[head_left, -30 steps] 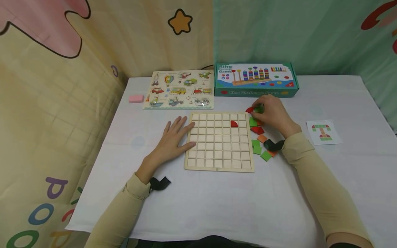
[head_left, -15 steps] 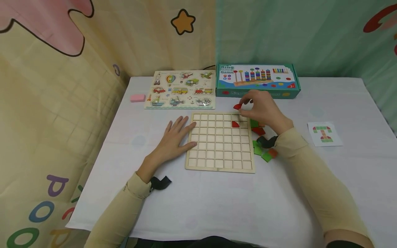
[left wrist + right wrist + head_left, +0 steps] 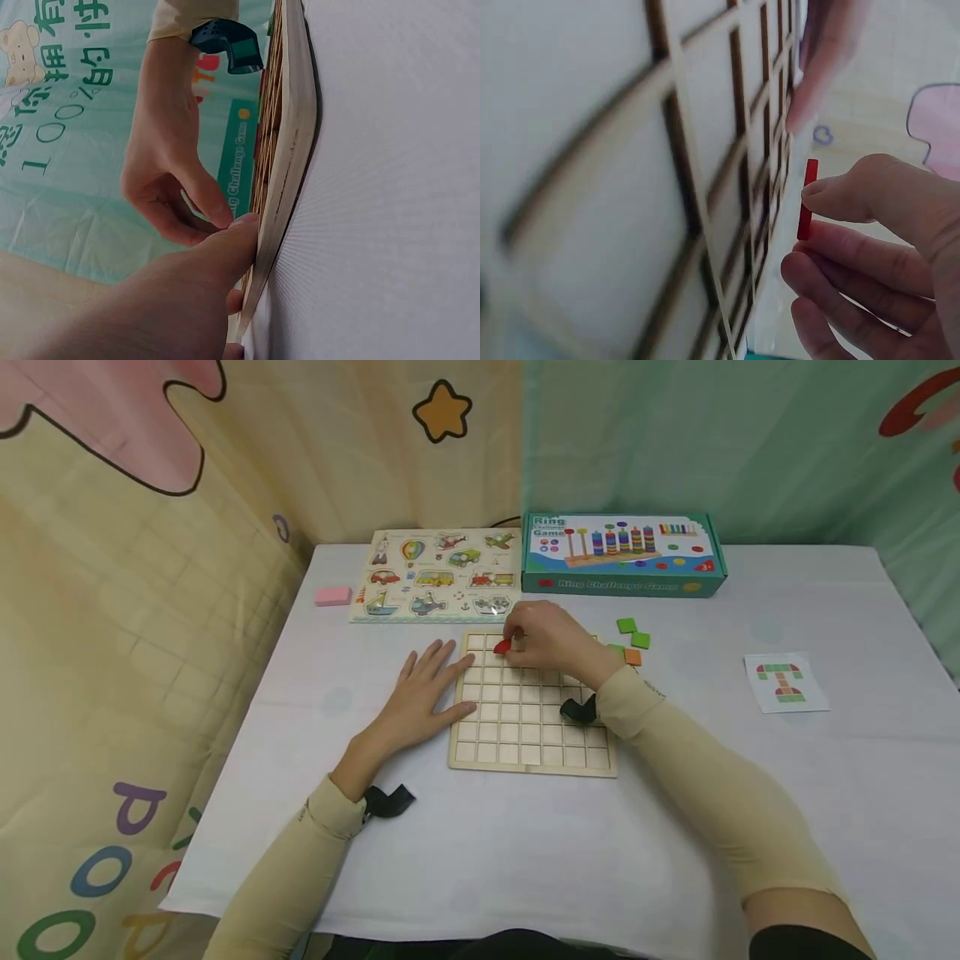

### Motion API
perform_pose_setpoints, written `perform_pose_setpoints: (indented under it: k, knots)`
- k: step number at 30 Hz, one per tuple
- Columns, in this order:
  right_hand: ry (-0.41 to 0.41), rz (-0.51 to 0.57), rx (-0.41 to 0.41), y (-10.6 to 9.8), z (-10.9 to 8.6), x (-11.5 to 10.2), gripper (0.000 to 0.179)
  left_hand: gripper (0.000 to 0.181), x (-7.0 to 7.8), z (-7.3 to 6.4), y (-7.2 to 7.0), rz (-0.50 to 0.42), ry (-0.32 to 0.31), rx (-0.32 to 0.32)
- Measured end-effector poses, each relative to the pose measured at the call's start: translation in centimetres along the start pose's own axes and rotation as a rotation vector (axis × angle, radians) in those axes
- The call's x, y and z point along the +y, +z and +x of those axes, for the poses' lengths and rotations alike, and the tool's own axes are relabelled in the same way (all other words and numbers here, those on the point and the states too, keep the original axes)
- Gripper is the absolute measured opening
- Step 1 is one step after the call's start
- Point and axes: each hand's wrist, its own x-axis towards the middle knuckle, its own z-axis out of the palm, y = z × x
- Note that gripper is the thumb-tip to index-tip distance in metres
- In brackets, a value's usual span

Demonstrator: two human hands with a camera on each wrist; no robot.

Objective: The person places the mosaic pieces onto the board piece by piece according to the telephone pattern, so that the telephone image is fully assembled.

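My right hand (image 3: 551, 635) pinches a red quarter-circle tile (image 3: 502, 647) between thumb and fingers, over the upper left part of a wooden grid board (image 3: 517, 735). In the right wrist view, the red tile (image 3: 808, 199) is seen edge-on, held apart from the grid's surface. My left hand (image 3: 416, 702) lies with spread, straight fingers at the board's left edge, thumb and index tip on its frame. The left wrist view has the left thumb (image 3: 225, 251) against the board's rim (image 3: 289, 142). The right hand and forearm cover the board's upper right cells.
Several green tiles (image 3: 626, 625) and an orange tile (image 3: 633, 657) lie right of the board, others hidden by the right sleeve. A pattern card (image 3: 787, 702) lies farther right. Behind stand a Ring Challenge Game box (image 3: 622, 585), a vehicle picture puzzle (image 3: 435, 560) and a pink block (image 3: 333, 597).
My right hand has picked a red tile from the pile at the right and carried it left across the board's top. The left hand stays in place.
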Motion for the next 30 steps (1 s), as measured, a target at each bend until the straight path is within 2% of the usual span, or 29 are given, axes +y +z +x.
perform_pose_setpoints:
  k: [7, 13, 20, 26, 30]
  knots:
    - [-0.039, -0.024, -0.047, 1.5, 0.4, -0.8, 0.016, 0.076, 0.1, 0.1, 0.0, 0.005, 0.001, -0.003]
    - [-0.052, -0.029, -0.051, 1.5, 0.2, -1.1, 0.018, 0.076, 0.2, 0.1, -0.1, 0.009, -0.005, -0.011]
    - [-0.129, -0.058, -0.101, 1.5, 0.2, -1.5, 0.022, 0.075, 0.1, 0.1, -0.1, 0.010, -0.006, -0.014]
    - [-0.121, -0.071, -0.110, 1.3, -0.4, -1.3, 0.024, 0.075, 0.1, 0.0, -0.1, 0.002, -0.005, -0.010]
    - [-0.103, -0.024, -0.088, 0.8, -1.2, -0.8, 0.026, 0.075, 0.1, 0.0, -0.1, 0.001, -0.007, -0.010]
